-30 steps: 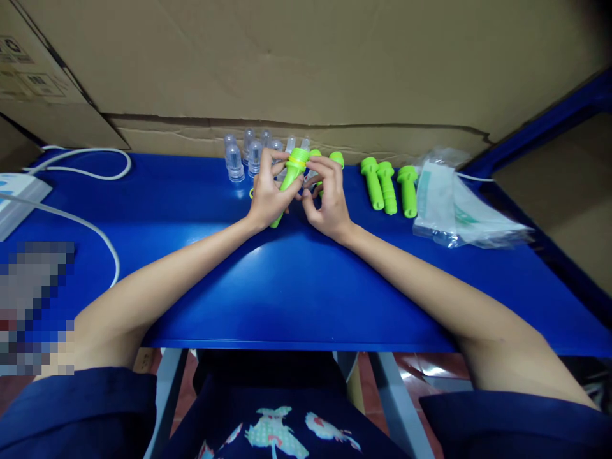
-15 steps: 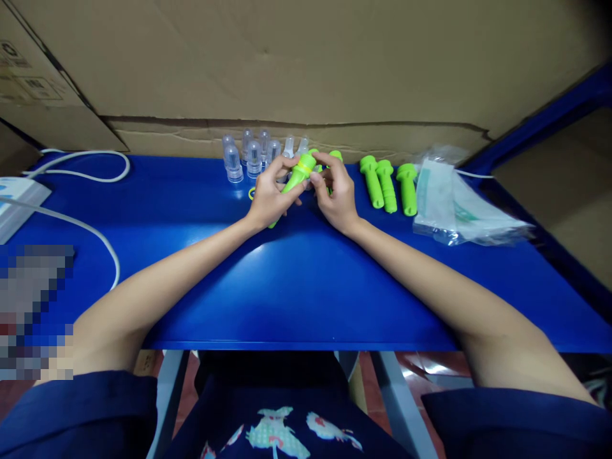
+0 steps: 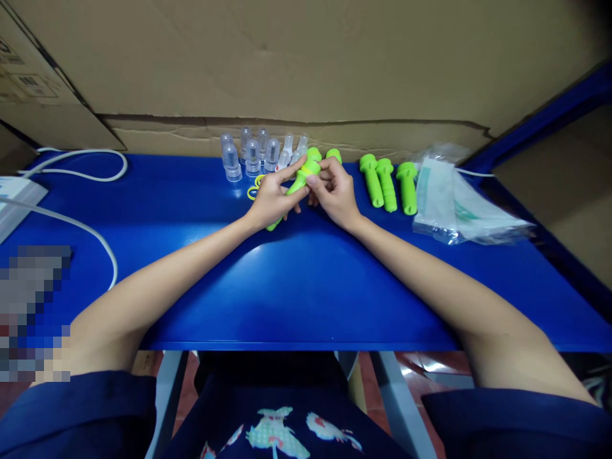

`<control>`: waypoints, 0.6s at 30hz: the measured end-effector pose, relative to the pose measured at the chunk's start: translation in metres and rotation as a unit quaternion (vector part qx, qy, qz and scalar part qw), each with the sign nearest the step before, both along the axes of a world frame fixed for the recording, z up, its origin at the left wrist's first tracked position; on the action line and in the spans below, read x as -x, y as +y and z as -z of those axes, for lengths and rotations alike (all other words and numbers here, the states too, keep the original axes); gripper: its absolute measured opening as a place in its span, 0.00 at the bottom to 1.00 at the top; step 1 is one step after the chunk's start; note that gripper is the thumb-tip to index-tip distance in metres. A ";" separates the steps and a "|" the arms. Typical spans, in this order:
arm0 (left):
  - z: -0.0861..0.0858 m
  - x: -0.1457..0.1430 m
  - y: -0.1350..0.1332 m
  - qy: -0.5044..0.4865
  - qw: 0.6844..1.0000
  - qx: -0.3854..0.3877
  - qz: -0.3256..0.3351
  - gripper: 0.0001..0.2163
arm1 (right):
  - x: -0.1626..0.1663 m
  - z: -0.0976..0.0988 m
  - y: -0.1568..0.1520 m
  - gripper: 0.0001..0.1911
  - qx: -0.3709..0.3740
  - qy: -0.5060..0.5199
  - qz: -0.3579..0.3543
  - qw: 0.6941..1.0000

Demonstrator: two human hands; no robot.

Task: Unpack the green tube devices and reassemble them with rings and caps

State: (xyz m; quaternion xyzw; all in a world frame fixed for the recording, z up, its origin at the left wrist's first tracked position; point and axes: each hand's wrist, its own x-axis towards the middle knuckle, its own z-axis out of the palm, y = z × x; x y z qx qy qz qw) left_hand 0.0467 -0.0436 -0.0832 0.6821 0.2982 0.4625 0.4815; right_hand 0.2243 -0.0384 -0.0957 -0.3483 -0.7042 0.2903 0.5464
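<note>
My left hand [image 3: 272, 199] is wrapped round a lime-green torch-shaped handle [image 3: 297, 183], which slants with its wide head up and to the right. A thin yellow ring [image 3: 306, 171] shows around the head. My right hand [image 3: 337, 194] pinches the edge of that head between thumb and fingers; the exact grip is partly hidden. Beside my left hand, loose yellow rings [image 3: 253, 192] lie on the blue table [image 3: 296, 280]. Behind my hands are more green handles, one [image 3: 313, 153] partly covered by the held one and another [image 3: 333, 155] by my right hand.
Several clear plastic domed caps [image 3: 252, 158] stand at the back. Green handles [image 3: 384, 185] lie on the right, next to clear plastic bags [image 3: 459, 201]. A white box [image 3: 21, 201] with cables is at the left. Cardboard [image 3: 306, 64] walls the back.
The held handle has shifted slightly lower and its head turned a little. My right fingers have closed in against the head. The yellow rings on the table show more.
</note>
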 end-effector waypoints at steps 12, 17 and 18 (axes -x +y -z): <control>0.004 0.003 0.005 -0.014 0.999 -0.006 0.035 0.36 | 0.002 -0.021 -0.007 0.32 0.055 0.009 -0.015 0.998; 0.005 0.000 0.002 -0.028 0.999 -0.018 0.035 0.30 | 0.006 -0.018 -0.012 0.32 0.011 -0.016 0.053 0.998; 0.004 -0.001 0.001 -0.027 0.999 -0.022 0.036 0.29 | 0.007 -0.018 -0.013 0.32 0.001 -0.019 0.063 0.998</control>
